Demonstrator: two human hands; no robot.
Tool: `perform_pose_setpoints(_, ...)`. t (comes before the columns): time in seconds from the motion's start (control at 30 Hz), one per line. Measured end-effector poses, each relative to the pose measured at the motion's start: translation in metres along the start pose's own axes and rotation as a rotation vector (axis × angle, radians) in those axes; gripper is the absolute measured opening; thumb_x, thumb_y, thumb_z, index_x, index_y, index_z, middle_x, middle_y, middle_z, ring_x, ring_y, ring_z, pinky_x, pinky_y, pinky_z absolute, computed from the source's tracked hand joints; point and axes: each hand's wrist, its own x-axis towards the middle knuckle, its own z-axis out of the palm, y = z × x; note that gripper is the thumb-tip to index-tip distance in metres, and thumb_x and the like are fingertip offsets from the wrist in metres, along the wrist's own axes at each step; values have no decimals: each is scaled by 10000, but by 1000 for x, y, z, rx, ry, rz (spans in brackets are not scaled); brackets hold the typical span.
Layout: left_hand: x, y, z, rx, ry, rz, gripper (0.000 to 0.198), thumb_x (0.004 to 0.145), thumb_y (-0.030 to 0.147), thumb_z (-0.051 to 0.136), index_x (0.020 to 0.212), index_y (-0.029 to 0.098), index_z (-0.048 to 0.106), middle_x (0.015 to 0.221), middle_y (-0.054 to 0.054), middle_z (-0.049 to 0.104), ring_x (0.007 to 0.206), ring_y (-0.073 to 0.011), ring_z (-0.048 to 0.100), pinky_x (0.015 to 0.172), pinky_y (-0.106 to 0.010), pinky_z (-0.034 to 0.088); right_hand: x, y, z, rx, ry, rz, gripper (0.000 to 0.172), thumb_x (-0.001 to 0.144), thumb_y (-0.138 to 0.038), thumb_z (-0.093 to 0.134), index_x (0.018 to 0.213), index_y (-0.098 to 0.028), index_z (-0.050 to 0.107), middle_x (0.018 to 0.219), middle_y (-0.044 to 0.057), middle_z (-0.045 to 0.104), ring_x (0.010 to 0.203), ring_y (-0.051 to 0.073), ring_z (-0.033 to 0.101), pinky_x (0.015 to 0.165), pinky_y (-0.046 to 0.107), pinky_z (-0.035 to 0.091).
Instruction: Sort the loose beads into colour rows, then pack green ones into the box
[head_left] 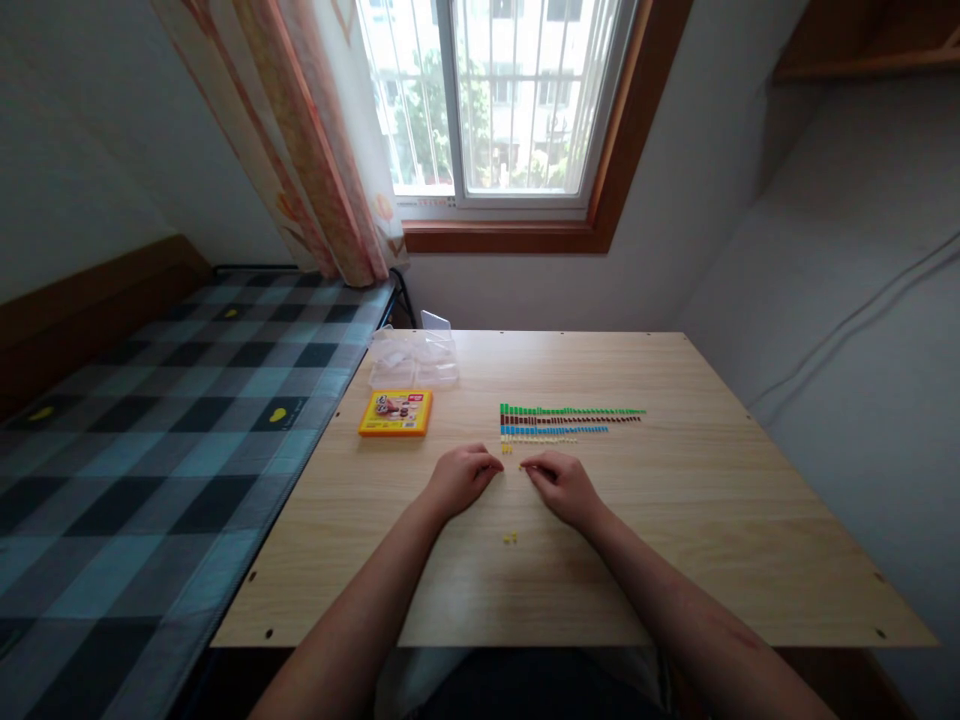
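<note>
Rows of tiny block-like pieces lie on the wooden table (697, 500), sorted by colour. From the far side they run as a green row (570, 411), a dark brown row (555, 420), a blue row (555, 430) and a cream row (544, 440). A short group of yellow pieces (507, 450) sits nearest to my hands. My right hand (561, 485) has its fingers pinched at a small yellow piece (521, 467). Just left of it, my left hand (465, 478) is closed, fingertips together; anything between them is too small to see. Loose yellow pieces (510, 538) lie between my forearms.
A yellow-orange box (395, 413) with a printed lid lies left of the rows. Behind it stand clear plastic containers (414, 365), one lid raised. A bed with a checked cover (247, 370) adjoins the table's left side. The window (517, 110) is beyond the far edge.
</note>
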Motion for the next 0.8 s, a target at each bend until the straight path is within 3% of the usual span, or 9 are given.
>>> perform_pose_setpoints(0.3, -1, 3, 4, 50, 48, -50, 235, 930, 227, 587, 1099, 262, 746, 968, -24, 714, 863, -167, 654, 789, -272, 481, 1, 0, 3, -55, -5, -22, 181, 898, -178, 605, 963, -229, 766, 901, 42, 758, 822, 191, 682, 767, 312, 517)
perform_pose_setpoints(0.5, -3, 2, 4, -22, 84, -52, 225, 812, 83, 590, 850, 219, 766, 889, -23, 690, 815, -151, 643, 750, -253, 479, -1, -5, 5, -234, -33, -155, 204, 907, -166, 589, 981, -221, 772, 864, 66, 686, 856, 209, 615, 795, 334, 494)
perform_pose_setpoints(0.63, -4, -1, 5, -33, 88, -20, 286, 828, 94, 581, 901, 257, 805, 897, -21, 691, 821, -148, 647, 776, -258, 491, -2, -9, 5, -355, -10, -197, 226, 902, -206, 611, 1048, -249, 777, 1112, 103, 670, 1084, 258, 578, 981, 430, 451)
perform_pose_setpoints(0.8, -4, 0, 5, 6, 74, -5, 317, 865, 118, 568, 976, 291, 810, 916, -21, 695, 837, -152, 648, 793, -267, 501, -4, -11, 7, -516, 19, -141, 235, 917, -295, 624, 1090, -324, 781, 1481, 85, 501, 1437, 344, 338, 1183, 613, 187)
